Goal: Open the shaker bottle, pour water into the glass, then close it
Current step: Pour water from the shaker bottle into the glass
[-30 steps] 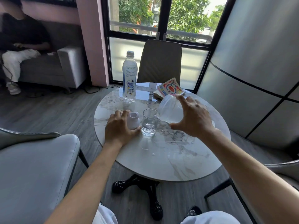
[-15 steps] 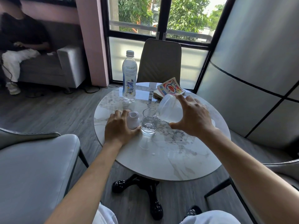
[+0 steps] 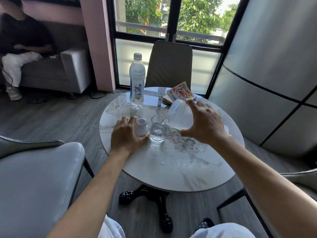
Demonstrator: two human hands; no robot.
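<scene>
While the pour runs: thin stream visible from bottle mouth into the glass; lid is off, closing not yet done.
Right hand (image 3: 205, 124): clamped round the translucent white plastic shaker bottle (image 3: 180, 115), thumb underneath, fingers spread over the top.
Shaker bottle: in the air, tilted steeply, mouth low and to the left, lip just above the rim of the glass.
Glass: short clear drinking glass (image 3: 158, 131), upright on the round white marble tabletop (image 3: 171, 174), between the two hands; partly filled, bubbles in the water.
Left hand (image 3: 126, 136): fingers curled round the white domed shaker lid (image 3: 141, 127), which sits on the tabletop right next to the glass; touching or not, cannot tell.
Technique: wide mouth will likely dump fast, so go with a shallow tilt and a thin stream. Aim at the centre of the glass, not the near wall. Watch the level, then roll the bottle upright before moving it away, so the last drip lands inside.
Risk: left thumb is close to the glass base; a nudge there spoils the aim. Small pale spot on the tabletop in front of the glass may be a spilled drop.
Nearby: clear plastic water bottle with grey cap (image 3: 136, 79) and colourful paperback book (image 3: 181, 92) at the far edge, well apart from the pour.
</scene>
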